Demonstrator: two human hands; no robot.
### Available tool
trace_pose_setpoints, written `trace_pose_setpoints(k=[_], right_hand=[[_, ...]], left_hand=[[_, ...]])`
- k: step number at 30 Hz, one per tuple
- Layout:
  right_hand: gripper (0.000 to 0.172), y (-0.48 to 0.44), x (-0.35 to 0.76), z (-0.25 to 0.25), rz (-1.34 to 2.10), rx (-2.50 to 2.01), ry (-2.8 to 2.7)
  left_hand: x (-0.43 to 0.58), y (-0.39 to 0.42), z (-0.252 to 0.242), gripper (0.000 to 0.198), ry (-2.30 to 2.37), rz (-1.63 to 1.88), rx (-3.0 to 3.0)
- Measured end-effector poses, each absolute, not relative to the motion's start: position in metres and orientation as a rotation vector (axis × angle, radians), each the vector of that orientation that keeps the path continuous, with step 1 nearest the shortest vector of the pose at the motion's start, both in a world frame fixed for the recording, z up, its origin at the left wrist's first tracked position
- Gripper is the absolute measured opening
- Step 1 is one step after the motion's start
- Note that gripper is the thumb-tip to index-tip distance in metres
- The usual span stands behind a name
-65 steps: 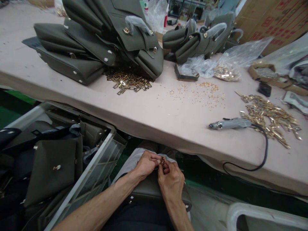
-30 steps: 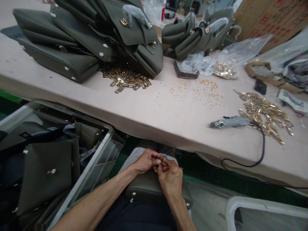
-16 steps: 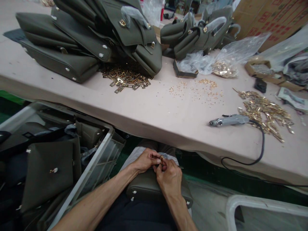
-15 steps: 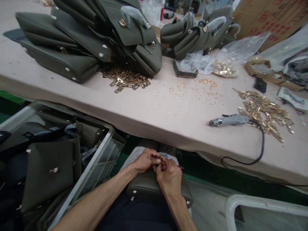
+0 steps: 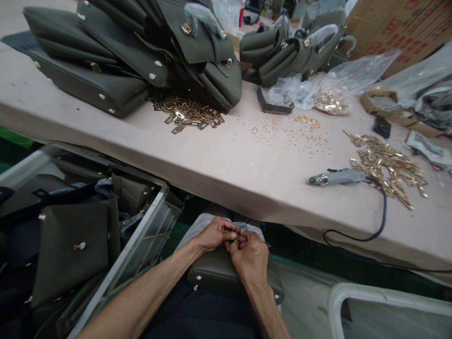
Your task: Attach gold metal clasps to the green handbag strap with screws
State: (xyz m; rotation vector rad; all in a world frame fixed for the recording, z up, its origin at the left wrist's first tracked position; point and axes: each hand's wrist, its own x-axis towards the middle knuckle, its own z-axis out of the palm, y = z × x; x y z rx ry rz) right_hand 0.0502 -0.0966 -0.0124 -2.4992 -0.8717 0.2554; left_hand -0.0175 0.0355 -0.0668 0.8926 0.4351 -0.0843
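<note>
An olive-green handbag (image 5: 215, 269) lies across my lap, partly hidden under my forearms and hands. Above its far edge, a small gold metal fitting (image 5: 238, 231) is pinched between my fingertips. My left hand (image 5: 217, 234) comes in from the left, thumb and fingers closed on the fitting. From the other side my right hand (image 5: 251, 256) grips the same piece, fingers curled and knuckles up. Its lower part and its link to the bag are hidden by the fingers.
On the table (image 5: 212, 160) lie a grey electric screwdriver (image 5: 335, 177) with a cord, gold fittings (image 5: 388, 165), tiny screws (image 5: 303, 125), dark-gold plates (image 5: 187, 113) and stacked handbags (image 5: 102, 89). A crate (image 5: 158, 200) of bags stands left, a white bin (image 5: 388, 291) right.
My hands stay together on the gold fitting with only slight finger movement; the fitting stands a little more visible. The camera view has shifted slightly.
</note>
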Motion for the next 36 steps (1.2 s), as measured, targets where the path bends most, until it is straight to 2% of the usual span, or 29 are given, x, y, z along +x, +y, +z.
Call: trace_pose_setpoints(k=[12,18,36], right_hand=[[0.014,-0.094,0.04,-0.008,0.26,-2.558,-0.816],[0.018,-0.093,0.038,-0.01,0.258,-2.546,-0.822],[0.017,-0.095,0.037,-0.006,0.272,-2.586,-0.793]], left_hand=[[-0.026,0.04,-0.055,0.037,0.457,-0.068,0.876],[-0.028,0.042,-0.056,0.04,0.455,-0.077,0.853],[-0.028,0.038,-0.067,0.036,0.425,-0.093,0.9]])
